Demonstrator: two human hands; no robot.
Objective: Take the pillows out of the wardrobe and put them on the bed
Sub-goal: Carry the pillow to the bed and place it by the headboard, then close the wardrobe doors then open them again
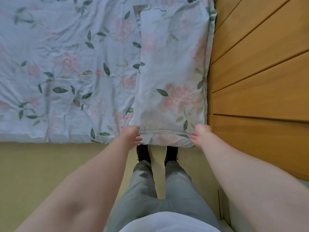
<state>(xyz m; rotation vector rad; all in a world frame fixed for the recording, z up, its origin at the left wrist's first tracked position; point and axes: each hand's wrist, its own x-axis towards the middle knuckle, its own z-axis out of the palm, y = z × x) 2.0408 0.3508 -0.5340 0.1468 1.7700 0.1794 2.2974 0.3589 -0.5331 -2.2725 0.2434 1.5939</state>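
A pillow [170, 77] in a pale blue case with pink flowers and green leaves lies on the bed [66, 64], lengthwise along the wooden headboard [260, 67]. Its near end hangs slightly over the bed's edge. My left hand [133, 135] touches the pillow's near left corner, fingers loosely extended at the hem. My right hand [199, 134] touches the near right corner, palm turned up and fingers fairly straight. Neither hand visibly clamps the fabric. More cloth of the same print lies beyond the pillow's far end; whether it is another pillow I cannot tell.
The bed's cover has the same floral print and is wrinkled. I stand on a yellowish floor [41, 164] close to the bed's edge, my feet [157, 154] partly under the pillow's overhang. The headboard's wooden panels close off the right side. No wardrobe is in view.
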